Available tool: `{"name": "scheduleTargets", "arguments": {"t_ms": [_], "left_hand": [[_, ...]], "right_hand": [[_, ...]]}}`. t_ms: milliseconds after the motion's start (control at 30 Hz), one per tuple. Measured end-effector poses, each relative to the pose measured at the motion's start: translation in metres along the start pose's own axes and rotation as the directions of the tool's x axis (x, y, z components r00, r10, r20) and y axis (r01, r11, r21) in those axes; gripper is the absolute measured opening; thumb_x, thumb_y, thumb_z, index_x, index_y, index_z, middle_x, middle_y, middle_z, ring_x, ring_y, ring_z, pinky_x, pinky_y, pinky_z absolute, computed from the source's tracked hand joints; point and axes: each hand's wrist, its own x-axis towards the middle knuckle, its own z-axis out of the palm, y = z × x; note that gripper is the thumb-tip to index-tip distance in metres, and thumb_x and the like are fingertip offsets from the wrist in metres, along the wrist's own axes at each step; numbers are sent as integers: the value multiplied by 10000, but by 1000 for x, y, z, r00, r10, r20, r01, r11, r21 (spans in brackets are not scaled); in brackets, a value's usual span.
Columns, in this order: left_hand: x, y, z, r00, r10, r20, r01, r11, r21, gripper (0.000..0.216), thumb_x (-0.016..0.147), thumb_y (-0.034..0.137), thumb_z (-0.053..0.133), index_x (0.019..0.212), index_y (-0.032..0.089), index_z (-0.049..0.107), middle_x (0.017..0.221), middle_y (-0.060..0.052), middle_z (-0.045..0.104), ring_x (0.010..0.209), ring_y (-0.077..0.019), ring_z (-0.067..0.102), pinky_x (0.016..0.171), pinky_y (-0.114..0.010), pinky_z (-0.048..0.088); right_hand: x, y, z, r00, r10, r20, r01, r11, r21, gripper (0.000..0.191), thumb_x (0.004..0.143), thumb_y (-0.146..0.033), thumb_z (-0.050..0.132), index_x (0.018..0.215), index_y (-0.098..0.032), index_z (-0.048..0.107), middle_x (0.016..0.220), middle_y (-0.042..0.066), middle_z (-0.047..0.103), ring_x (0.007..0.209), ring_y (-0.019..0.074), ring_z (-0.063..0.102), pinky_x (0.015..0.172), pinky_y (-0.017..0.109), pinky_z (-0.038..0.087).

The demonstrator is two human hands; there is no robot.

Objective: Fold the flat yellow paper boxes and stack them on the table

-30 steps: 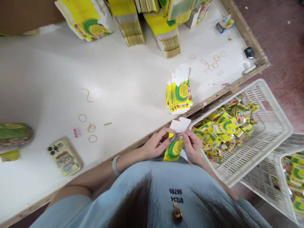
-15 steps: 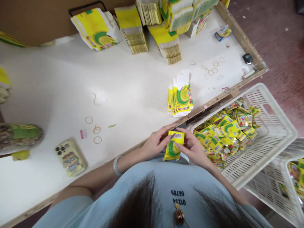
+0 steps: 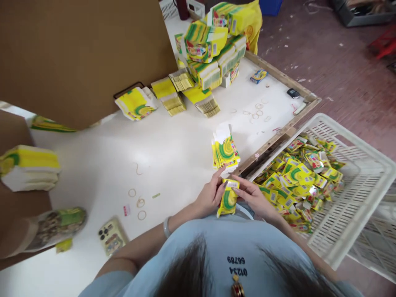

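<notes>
A small yellow-and-green box (image 3: 229,201) with a barcode at its top end is held close to my body, just off the table edge. My left hand (image 3: 208,197) grips its left side, thumb near the barcode. On the other side my right hand (image 3: 252,199) pinches it, thumb pressed by the barcode end. Just beyond the hands, a fanned stack of flat yellow cartons (image 3: 225,150) lies on the white table (image 3: 185,140). At my right a white plastic crate (image 3: 365,165) holds many filled yellow boxes (image 3: 298,175).
Bundled cartons (image 3: 170,97) line the back by a brown cardboard sheet (image 3: 80,53). Loose rubber bands (image 3: 140,202) and a phone (image 3: 113,237) lie at left, beside a clear bag (image 3: 62,225). A small blue box (image 3: 259,76) sits near the wooden rim (image 3: 286,78).
The head view has tilted up, bringing more of the back of the table and floor into sight. Both hands still hold the box, with the fingers slightly shifted at its barcode end.
</notes>
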Motion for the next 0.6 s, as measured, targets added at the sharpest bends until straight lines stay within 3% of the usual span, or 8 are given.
{"name": "scheduleTargets", "arguments": {"t_ms": [133, 200, 333, 433, 500, 533, 600], "left_hand": [[25, 4, 0, 995, 89, 53, -90, 996, 14, 386, 1066, 417, 397, 1286, 191, 620, 1039, -103, 753, 908, -221, 720, 816, -348, 582], [30, 2, 4, 994, 100, 40, -101, 995, 11, 363, 1068, 422, 392, 1185, 201, 655, 1068, -105, 764, 937, -222, 734, 836, -352, 591], [35, -2, 6, 987, 155, 41, -158, 984, 85, 318, 1065, 407, 418, 1201, 212, 629, 1017, -98, 760, 861, -218, 727, 762, -360, 593], [64, -1, -11, 958, 284, 37, -284, 923, 259, 312, 1039, 414, 493, 1273, 240, 606, 1004, -95, 721, 914, -241, 695, 827, -402, 580], [100, -2, -31, 939, 342, -45, -297, 868, 397, 328, 1017, 432, 546, 1280, 244, 601, 1127, -119, 680, 1094, -273, 645, 952, -450, 543], [122, -3, -42, 929, 355, -103, -271, 843, 464, 354, 996, 448, 588, 1280, 236, 597, 1220, -138, 645, 1194, -289, 597, 1009, -472, 512], [165, -11, -63, 929, 320, -187, -177, 826, 535, 535, 873, 491, 762, 1289, 205, 584, 1307, -161, 591, 1268, -312, 531, 1044, -481, 472]], "right_hand": [[-1, -5, -2, 988, -9, -151, 20, 997, 72, 530, 743, -419, 890, 1248, -326, 757, 1185, 37, 801, 993, 218, 767, 836, 376, 655], [0, -7, 0, 979, -28, -203, 37, 998, 41, 503, 727, -444, 891, 1199, -308, 784, 1138, 41, 812, 962, 226, 766, 801, 385, 662], [4, -10, 5, 930, -191, -315, 168, 981, -100, 393, 753, -526, 840, 1076, -301, 822, 988, 29, 828, 872, 231, 760, 748, 391, 664], [-6, -25, -14, 831, -375, -410, 256, 913, -316, 351, 829, -550, 759, 1059, -291, 810, 1015, 46, 818, 880, 230, 750, 776, 381, 646], [-22, -46, -43, 707, -529, -470, 184, 779, -600, 417, 914, -571, 638, 1136, -248, 780, 1047, 93, 800, 898, 250, 745, 796, 411, 632], [-32, -57, -60, 647, -586, -487, 58, 675, -736, 458, 950, -577, 572, 1180, -231, 763, 1013, 115, 788, 881, 269, 742, 789, 443, 624], [-47, -75, -88, 587, -668, -457, -282, 361, -889, 558, 992, -581, 492, 1351, -195, 677, 1100, 184, 752, 1020, 364, 722, 886, 568, 579]]}}
